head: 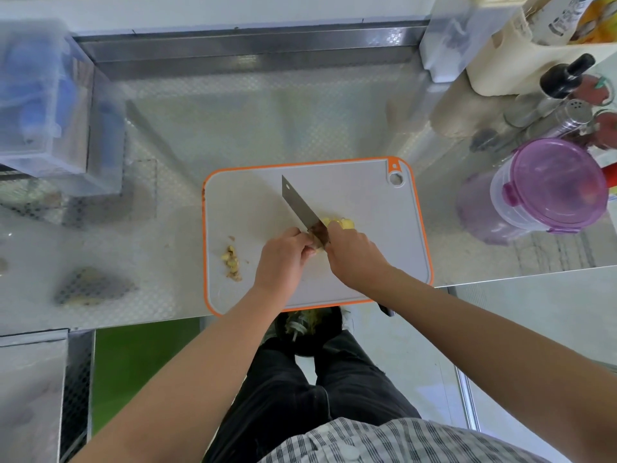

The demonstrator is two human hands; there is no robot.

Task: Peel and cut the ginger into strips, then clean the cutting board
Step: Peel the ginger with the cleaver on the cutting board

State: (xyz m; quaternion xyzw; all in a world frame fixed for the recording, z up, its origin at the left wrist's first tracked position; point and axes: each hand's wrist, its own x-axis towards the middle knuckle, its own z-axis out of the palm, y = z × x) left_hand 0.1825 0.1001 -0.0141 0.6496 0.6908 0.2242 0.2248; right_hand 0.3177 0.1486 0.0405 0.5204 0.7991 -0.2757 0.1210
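Ginger (338, 224) is showing as a knobbly, pale yellow lump just past the knuckles of the right hand (350, 259), lying right of the middle of the cutting board (233, 202); a paler bit is peeking out between the two hands. The board is a flat grey plastic rectangle with rounded corners, an orange rim and a round hanging hole in its far right corner. It is sitting at the near edge of the dimpled steel counter (267, 121), jutting slightly over it. I am seeing the right hand curling tightly round the handle of the knife (298, 203), whose broad, dull steel blade is slanting toward the board's far left. The left hand (283, 259) is bunching its fingertips at the heel of the blade, pinching the pale ginger bit there. Peelings (232, 262), crumbly and tan, are lying in a small heap near the board's left edge. A translucent tub (547, 188) with a glossy purple lid is standing by the counter's right edge, and a frosted plastic box (40, 105) is sitting at its far left corner
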